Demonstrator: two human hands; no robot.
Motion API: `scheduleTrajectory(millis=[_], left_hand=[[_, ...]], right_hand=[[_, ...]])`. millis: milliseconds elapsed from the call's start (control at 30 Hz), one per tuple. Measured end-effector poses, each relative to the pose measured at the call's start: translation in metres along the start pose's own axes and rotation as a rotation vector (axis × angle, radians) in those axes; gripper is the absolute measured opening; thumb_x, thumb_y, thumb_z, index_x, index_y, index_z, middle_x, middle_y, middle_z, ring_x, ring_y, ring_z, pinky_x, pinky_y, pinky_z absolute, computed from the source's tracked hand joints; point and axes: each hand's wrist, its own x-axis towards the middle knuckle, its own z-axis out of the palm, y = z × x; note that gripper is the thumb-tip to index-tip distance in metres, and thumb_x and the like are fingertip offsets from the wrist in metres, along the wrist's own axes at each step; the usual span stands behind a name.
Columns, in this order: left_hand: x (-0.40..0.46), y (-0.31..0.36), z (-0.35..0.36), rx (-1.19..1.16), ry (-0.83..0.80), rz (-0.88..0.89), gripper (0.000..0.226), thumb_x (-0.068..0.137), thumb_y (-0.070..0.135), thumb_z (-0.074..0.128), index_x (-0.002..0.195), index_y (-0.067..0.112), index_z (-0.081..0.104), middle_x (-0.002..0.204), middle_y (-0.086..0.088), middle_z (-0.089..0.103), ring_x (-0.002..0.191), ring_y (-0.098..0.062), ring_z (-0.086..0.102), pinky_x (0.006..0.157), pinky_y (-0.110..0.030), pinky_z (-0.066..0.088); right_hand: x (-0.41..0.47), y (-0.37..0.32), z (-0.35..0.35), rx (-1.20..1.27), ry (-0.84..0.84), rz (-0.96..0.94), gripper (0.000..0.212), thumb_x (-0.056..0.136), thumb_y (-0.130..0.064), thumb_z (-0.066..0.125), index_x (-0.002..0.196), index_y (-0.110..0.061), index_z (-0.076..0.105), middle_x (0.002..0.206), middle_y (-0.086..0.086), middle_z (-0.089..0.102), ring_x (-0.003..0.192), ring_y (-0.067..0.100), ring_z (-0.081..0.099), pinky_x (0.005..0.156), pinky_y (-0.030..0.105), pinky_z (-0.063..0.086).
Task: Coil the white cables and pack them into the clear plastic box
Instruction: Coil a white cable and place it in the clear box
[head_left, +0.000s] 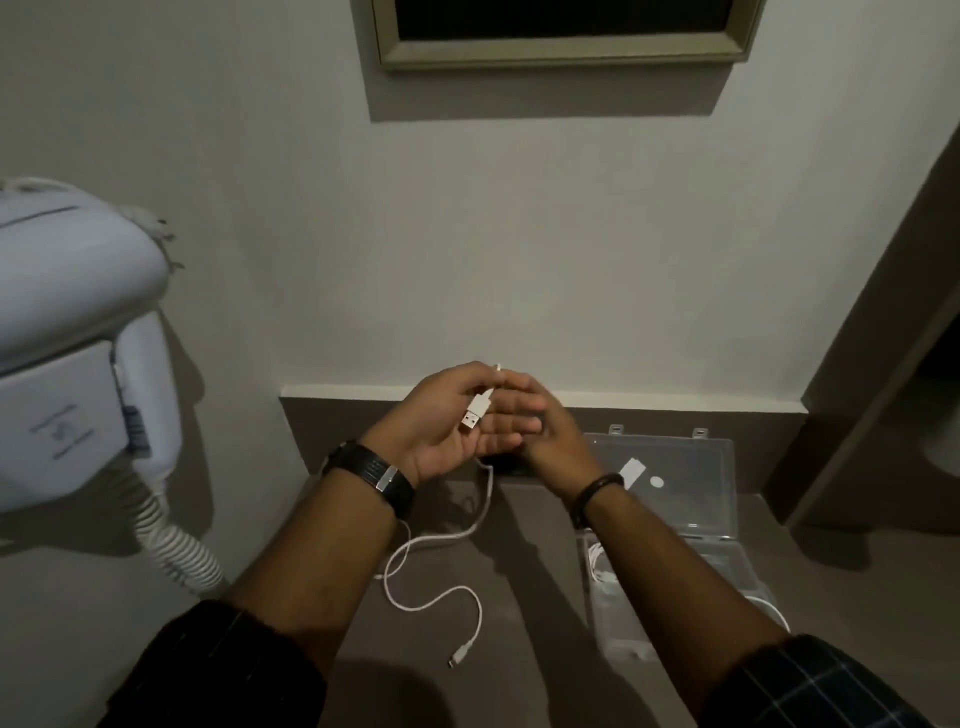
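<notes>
A white cable trails in loose curves over the brown counter, its small plug end lying near the front. Its USB plug rests in my left hand, palm up, above the counter's back. My right hand meets it from the right, fingers pinching the cable just beyond the plug. The clear plastic box lies open at the right, its lid flat toward the wall. Another white cable lies coiled inside the box, partly hidden by my right forearm.
A white wall-mounted hair dryer with a ribbed hose hangs at the left. A framed dark panel is on the wall above. A dark door frame borders the counter at the right.
</notes>
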Motion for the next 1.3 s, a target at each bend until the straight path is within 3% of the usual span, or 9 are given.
scheduleTrajectory(millis=[200,367,533,633,700,800,1000,1133,1300], left_hand=[[-0.011,0.038,0.021,0.013,0.001,0.106,0.03,0.095,0.034,0.051,0.073,0.016,0.06,0.052,0.003,0.058,0.046,-0.011,0.057,0.041,-0.02,0.048],[-0.011,0.061,0.011,0.074,0.266,0.306,0.029,0.097,0.028,0.049,0.095,0.007,0.069,0.107,-0.014,0.072,0.103,-0.026,0.068,0.091,-0.035,0.055],[-0.011,0.06,-0.003,0.743,0.471,0.508,0.026,0.093,0.031,0.056,0.081,0.012,0.07,0.13,0.004,0.059,0.124,-0.014,0.051,0.095,-0.015,0.041],[-0.015,0.048,-0.016,1.341,0.382,0.399,0.033,0.099,0.028,0.046,0.067,0.026,0.055,0.144,-0.001,0.05,0.147,-0.022,0.017,0.119,-0.046,-0.005],[-0.021,0.037,-0.023,1.413,0.309,0.345,0.035,0.099,0.029,0.046,0.067,0.025,0.061,0.116,-0.003,0.07,0.127,-0.023,0.049,0.114,-0.058,0.008],[-0.036,0.022,-0.027,1.116,0.19,0.34,0.036,0.097,0.026,0.044,0.076,0.015,0.072,0.076,-0.003,0.073,0.076,-0.027,0.064,0.077,-0.045,0.049],[-0.054,-0.002,-0.032,0.596,0.081,0.158,0.04,0.097,0.016,0.034,0.064,0.013,0.057,0.043,-0.003,0.045,0.043,-0.027,0.045,0.067,-0.037,0.049],[-0.065,-0.002,-0.01,0.241,-0.302,0.027,0.041,0.095,0.036,0.034,0.066,0.012,0.047,0.045,0.003,0.031,0.037,-0.013,0.026,0.077,-0.04,0.055],[-0.064,0.034,0.017,-0.113,-0.349,0.244,0.025,0.088,0.028,0.038,0.078,0.013,0.055,0.05,0.006,0.039,0.041,-0.01,0.036,0.058,-0.03,0.05]], right_hand=[[-0.006,-0.027,0.032,0.004,-0.119,-0.069,0.011,0.088,-0.006,0.057,0.096,-0.002,0.064,0.075,0.0,0.064,0.054,-0.008,0.056,0.05,0.004,0.041],[-0.018,-0.025,0.034,-0.048,-0.144,-0.058,0.01,0.09,-0.009,0.057,0.092,-0.004,0.065,0.063,0.005,0.065,0.051,0.006,0.058,0.05,0.01,0.044],[-0.024,-0.04,0.014,-0.182,-0.213,-0.026,0.005,0.089,-0.011,0.06,0.087,-0.014,0.064,0.065,0.003,0.064,0.051,0.015,0.064,0.05,0.022,0.052],[-0.025,-0.062,-0.005,-0.579,-0.204,-0.21,0.022,0.089,-0.024,0.062,0.072,-0.012,0.069,0.065,0.003,0.07,0.053,0.012,0.065,0.05,0.015,0.046],[-0.025,-0.083,-0.021,-0.578,-0.163,-0.303,0.027,0.088,-0.027,0.063,0.068,-0.011,0.072,0.06,0.002,0.07,0.049,0.002,0.058,0.052,0.012,0.042],[-0.023,-0.108,-0.052,-0.314,-0.184,-0.221,0.015,0.084,-0.02,0.068,0.078,-0.008,0.075,0.045,-0.008,0.058,0.038,0.001,0.042,0.04,0.012,0.033],[-0.004,-0.124,-0.097,-0.109,-0.114,-0.088,0.008,0.083,-0.011,0.067,0.082,-0.011,0.075,0.041,-0.006,0.046,0.037,0.009,0.03,0.037,0.018,0.024],[0.023,-0.102,-0.091,-0.066,0.092,0.03,0.012,0.085,-0.011,0.064,0.08,-0.011,0.074,0.043,-0.004,0.039,0.038,0.012,0.027,0.038,0.018,0.023],[0.028,-0.054,-0.047,-0.388,0.144,0.066,0.026,0.091,-0.026,0.057,0.079,-0.01,0.073,0.051,0.002,0.048,0.042,0.013,0.041,0.045,0.023,0.035]])
